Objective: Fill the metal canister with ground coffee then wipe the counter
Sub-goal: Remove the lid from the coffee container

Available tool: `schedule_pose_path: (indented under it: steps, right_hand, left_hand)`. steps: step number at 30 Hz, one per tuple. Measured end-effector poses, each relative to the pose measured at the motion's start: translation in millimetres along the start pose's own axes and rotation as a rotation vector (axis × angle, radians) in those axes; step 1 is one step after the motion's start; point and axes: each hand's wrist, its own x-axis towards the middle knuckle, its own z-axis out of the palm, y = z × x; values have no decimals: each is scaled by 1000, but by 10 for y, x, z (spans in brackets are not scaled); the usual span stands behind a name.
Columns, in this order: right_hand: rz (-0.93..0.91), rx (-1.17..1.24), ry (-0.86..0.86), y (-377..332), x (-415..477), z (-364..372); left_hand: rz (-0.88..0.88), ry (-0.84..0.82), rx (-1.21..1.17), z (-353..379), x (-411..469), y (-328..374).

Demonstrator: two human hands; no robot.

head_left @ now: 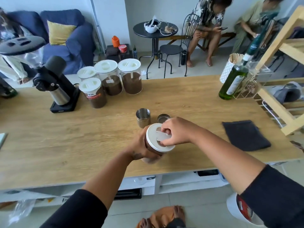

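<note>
A clear jar of ground coffee (153,148) with a white lid (153,137) stands near the front of the wooden counter (65,137). My left hand (139,145) wraps around the jar's side. My right hand (176,131) pinches the flat handle on top of the lid. Just behind the jar stands the open metal canister (143,117), upright. Its round metal lid (163,118) lies beside it to the right. A dark folded cloth (245,134) lies flat on the counter at the right.
Several white-lidded coffee jars (113,78) and a black grinder (57,86) stand at the back left. A green bottle (233,81) and a cup of wooden sticks (230,66) stand at the back right, by a wooden shelf (279,46). People sit beyond the counter.
</note>
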Motion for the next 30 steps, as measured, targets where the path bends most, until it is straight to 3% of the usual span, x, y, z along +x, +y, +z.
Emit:
schedule_pose_path:
  steps: [4, 7, 14, 18, 25, 30]
  right_hand:
    - [-89, 20, -19, -23, 51, 150]
    - [-88, -96, -45, -69, 177, 213]
    - [123, -166, 94, -211, 406, 388]
    - [177, -199, 58, -301, 499, 403]
    - [264, -92, -59, -300, 575, 249]
    - [380, 342, -8, -135, 637, 41]
  left_hand:
    - [-58, 62, -44, 130, -101, -102]
    - [-79, 132, -127, 191, -117, -213]
    - [-139, 350, -341, 397, -136, -343]
    - [-188, 488, -404, 560, -157, -416]
    - [-227, 482, -345, 558, -120, -501]
    - [-191, 461, -377, 517, -111, -525]
